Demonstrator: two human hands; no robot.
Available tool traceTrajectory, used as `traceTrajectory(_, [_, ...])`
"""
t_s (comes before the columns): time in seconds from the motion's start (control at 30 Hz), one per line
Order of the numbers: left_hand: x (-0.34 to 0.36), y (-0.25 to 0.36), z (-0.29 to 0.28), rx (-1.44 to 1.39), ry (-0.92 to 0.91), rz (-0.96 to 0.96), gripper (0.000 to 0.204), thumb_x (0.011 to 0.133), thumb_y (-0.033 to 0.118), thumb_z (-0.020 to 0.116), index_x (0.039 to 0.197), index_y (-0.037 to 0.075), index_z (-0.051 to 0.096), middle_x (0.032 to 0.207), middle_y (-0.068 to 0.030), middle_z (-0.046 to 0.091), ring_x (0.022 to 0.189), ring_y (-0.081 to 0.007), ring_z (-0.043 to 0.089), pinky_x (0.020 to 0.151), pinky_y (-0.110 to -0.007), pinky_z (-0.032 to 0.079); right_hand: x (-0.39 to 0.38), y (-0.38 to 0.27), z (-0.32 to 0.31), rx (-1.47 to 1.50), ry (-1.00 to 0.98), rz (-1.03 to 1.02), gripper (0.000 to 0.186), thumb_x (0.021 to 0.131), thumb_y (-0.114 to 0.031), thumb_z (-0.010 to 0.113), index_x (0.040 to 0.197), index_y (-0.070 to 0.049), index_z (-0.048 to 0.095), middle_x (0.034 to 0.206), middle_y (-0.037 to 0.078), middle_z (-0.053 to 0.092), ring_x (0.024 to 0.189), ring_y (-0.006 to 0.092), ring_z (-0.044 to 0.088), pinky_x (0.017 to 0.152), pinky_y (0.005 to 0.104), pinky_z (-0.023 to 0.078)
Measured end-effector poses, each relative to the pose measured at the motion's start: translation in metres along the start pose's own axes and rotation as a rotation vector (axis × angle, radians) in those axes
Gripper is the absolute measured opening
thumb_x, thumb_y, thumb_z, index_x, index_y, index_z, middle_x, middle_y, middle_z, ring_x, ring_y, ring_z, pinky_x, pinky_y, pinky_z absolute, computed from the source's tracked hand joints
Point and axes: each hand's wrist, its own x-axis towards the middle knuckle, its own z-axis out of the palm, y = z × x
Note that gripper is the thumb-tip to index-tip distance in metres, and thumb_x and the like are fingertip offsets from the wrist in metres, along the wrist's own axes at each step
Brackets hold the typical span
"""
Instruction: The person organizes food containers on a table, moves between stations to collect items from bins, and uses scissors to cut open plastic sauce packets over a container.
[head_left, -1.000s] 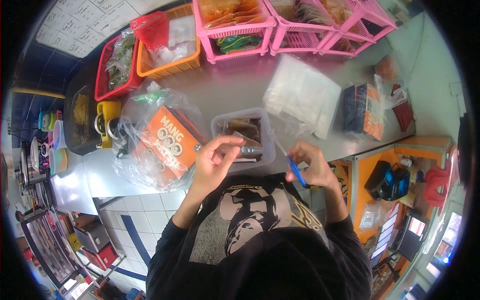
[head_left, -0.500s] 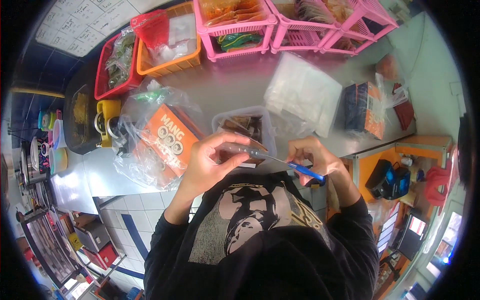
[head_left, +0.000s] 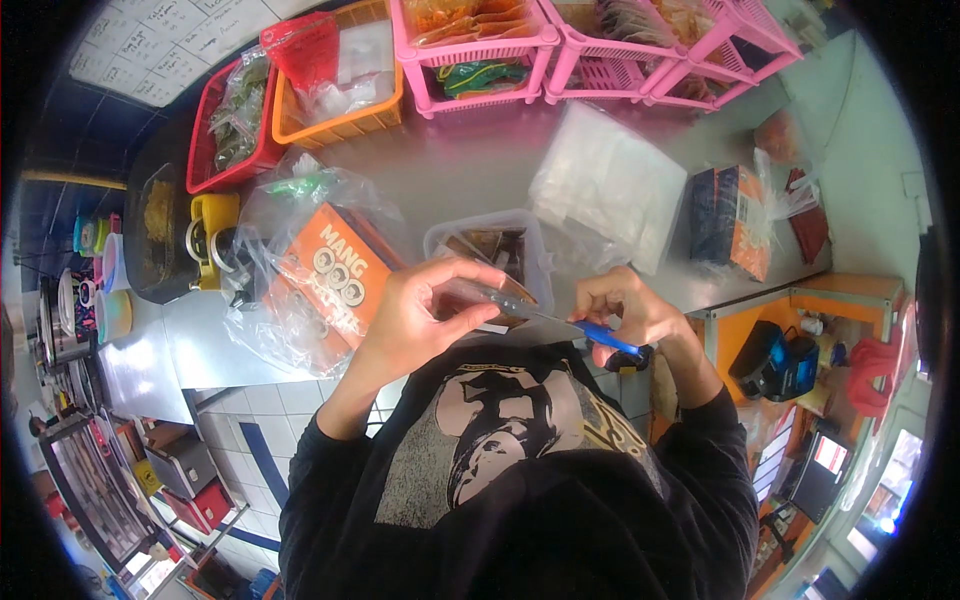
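My left hand (head_left: 415, 315) pinches a thin, dark, shiny packet (head_left: 488, 296) between thumb and fingers. From the right, my right hand (head_left: 635, 315) grips a blue-handled tool (head_left: 603, 335) with a thin metal blade pointing left. The blade tip meets or overlaps the packet's right end; whether it is scissors or a knife I cannot tell. Just beyond both hands stands a clear plastic tub (head_left: 540, 250) with brown packets (head_left: 510, 248) inside, partly hidden by my left hand.
Left of the tub lies an orange box (head_left: 330, 262) in a clear bag. White plastic bags (head_left: 605, 190) lie beyond my right hand, with another wrapped box (head_left: 735, 220) further right. Red (head_left: 195, 160) and orange baskets (head_left: 300, 132) and pink racks (head_left: 480, 100) line the back.
My right hand and the blue handle have shifted slightly left and up. My left hand keeps its pinch on the packet.
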Motion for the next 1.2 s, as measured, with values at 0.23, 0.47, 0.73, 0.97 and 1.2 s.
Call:
traceTrajectory(0.23, [0.002, 0.002, 0.002, -0.046, -0.054, -0.044, 0.030, 0.073, -0.009, 0.065, 0.102, -0.003, 0.059, 0.103, -0.0091, 0.060, 0.088, -0.0129, 0.061, 0.076, -0.023, 0.050, 0.007, -0.002, 0.007, 0.066, 0.043, 0.025, 0.044, 0.055, -0.018, 0.087, 0.079, 0.005, 0.056, 0.060, 0.005, 0.058, 0.055, 0.0064, 0.052, 0.050, 0.0207, 0.036])
traceTrajectory(0.47, [0.002, 0.001, 0.004, -0.018, -0.094, -0.022, 0.031, 0.073, -0.009, 0.066, 0.103, -0.003, 0.059, 0.103, -0.0094, 0.060, 0.086, -0.0141, 0.063, 0.074, -0.022, 0.050, 0.009, 0.010, 0.006, 0.086, -0.003, 0.035, 0.036, 0.061, -0.013, 0.084, 0.080, 0.000, 0.056, 0.065, -0.001, 0.056, 0.058, 0.0028, 0.047, 0.048, 0.0183, 0.031])
traceTrajectory(0.73, [0.005, 0.001, 0.007, 0.011, -0.129, -0.068, 0.031, 0.073, -0.007, 0.068, 0.102, -0.002, 0.059, 0.102, -0.0087, 0.061, 0.083, -0.0125, 0.063, 0.073, -0.022, 0.049, 0.015, 0.010, 0.012, 0.075, -0.001, 0.067, 0.032, 0.064, -0.009, 0.081, 0.081, 0.001, 0.056, 0.063, 0.001, 0.057, 0.055, 0.0029, 0.047, 0.046, 0.0185, 0.032])
traceTrajectory(0.97, [0.005, -0.007, 0.006, -0.095, -0.100, -0.083, 0.031, 0.073, -0.005, 0.068, 0.103, -0.002, 0.059, 0.103, -0.0088, 0.061, 0.082, -0.0113, 0.062, 0.073, -0.022, 0.049, 0.018, 0.028, 0.018, 0.336, -0.010, 0.048, 0.033, 0.065, -0.005, 0.079, 0.084, 0.002, 0.053, 0.059, 0.005, 0.056, 0.048, 0.0058, 0.050, 0.039, 0.0189, 0.033])
traceTrajectory(1.2, [0.005, -0.005, 0.008, -0.122, -0.122, -0.117, 0.034, 0.072, -0.006, 0.069, 0.104, -0.003, 0.058, 0.103, -0.0087, 0.061, 0.085, -0.0119, 0.062, 0.075, -0.023, 0.050, 0.017, 0.030, 0.018, 0.408, -0.051, 0.084, 0.037, 0.065, -0.010, 0.080, 0.084, 0.000, 0.050, 0.059, 0.006, 0.057, 0.047, 0.0062, 0.050, 0.038, 0.0192, 0.034])
